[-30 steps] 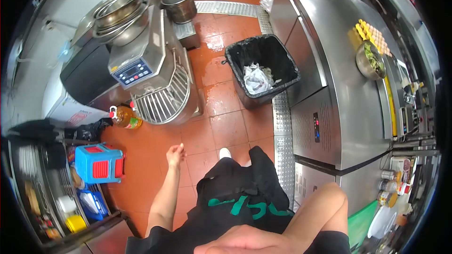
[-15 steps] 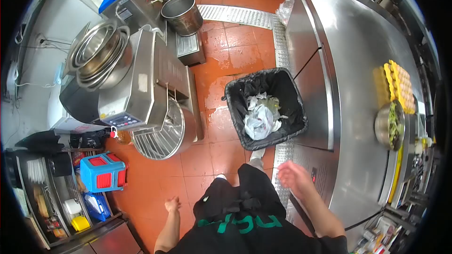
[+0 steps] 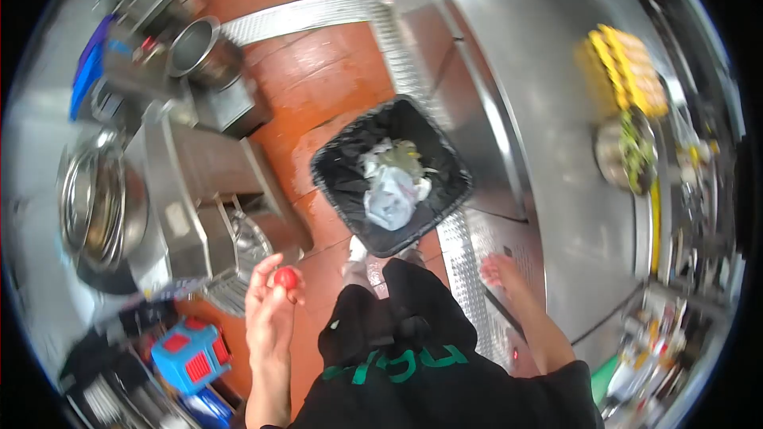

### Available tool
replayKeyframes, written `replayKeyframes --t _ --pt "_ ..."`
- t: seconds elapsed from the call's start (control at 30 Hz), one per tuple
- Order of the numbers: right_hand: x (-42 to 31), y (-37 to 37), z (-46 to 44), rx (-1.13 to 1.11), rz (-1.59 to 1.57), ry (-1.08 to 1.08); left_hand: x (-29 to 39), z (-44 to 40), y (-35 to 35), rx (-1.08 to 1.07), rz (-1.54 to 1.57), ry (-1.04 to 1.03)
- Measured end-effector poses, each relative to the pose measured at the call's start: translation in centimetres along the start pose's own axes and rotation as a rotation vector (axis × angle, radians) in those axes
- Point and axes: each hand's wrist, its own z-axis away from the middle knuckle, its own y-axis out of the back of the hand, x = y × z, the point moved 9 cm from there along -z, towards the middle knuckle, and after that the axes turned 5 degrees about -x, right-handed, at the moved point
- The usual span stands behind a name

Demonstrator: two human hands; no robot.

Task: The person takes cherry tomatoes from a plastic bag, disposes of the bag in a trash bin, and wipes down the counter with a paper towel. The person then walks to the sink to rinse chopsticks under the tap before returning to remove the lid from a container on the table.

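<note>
My left hand (image 3: 273, 302) is raised beside the black-lined bin and the mixer. Thumb and fingers are closed around a small, round, shiny red thing (image 3: 285, 277); its exact kind I cannot make out. My right hand (image 3: 501, 272) hangs beside the steel counter's front, somewhat blurred, with loosely extended fingers and nothing visible in it. In front of my feet stands the bin (image 3: 337, 205), lined with a black bag. Inside it lie a crumpled whitish plastic bag (image 3: 391, 197) and some greenish scraps.
A steel mixer (image 3: 179, 222) carries stacked metal bowls (image 3: 102, 202) on the left. Behind it stands a tall pot (image 3: 205, 52). On the right, the steel counter (image 3: 548, 111) holds egg trays (image 3: 624, 71) and a bowl of greens (image 3: 628, 151). A blue-red stool (image 3: 191, 355) is lower left.
My left hand has come up and now shows the red thing between its fingers. My right hand has dropped slightly. The view has turned and shifted, with the bin appearing further left.
</note>
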Motion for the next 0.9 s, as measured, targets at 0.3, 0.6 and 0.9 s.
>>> replayKeyframes --t 0.3,0.6,0.9 --pt "18.2 -2.6 14.7 0.549 -0.504 0.154 6.4 12.0 -26.0 -1.877 0.328 0.049" --pt "50.3 -22.6 22.9 0.735 -1.062 -0.260 0.6 30.8 -27.3 -2.324 0.432 0.906" --pt "62.9 -31.6 25.9 0.850 -1.501 -0.003 -22.1 51.7 -25.3 -2.453 -0.436 0.785"
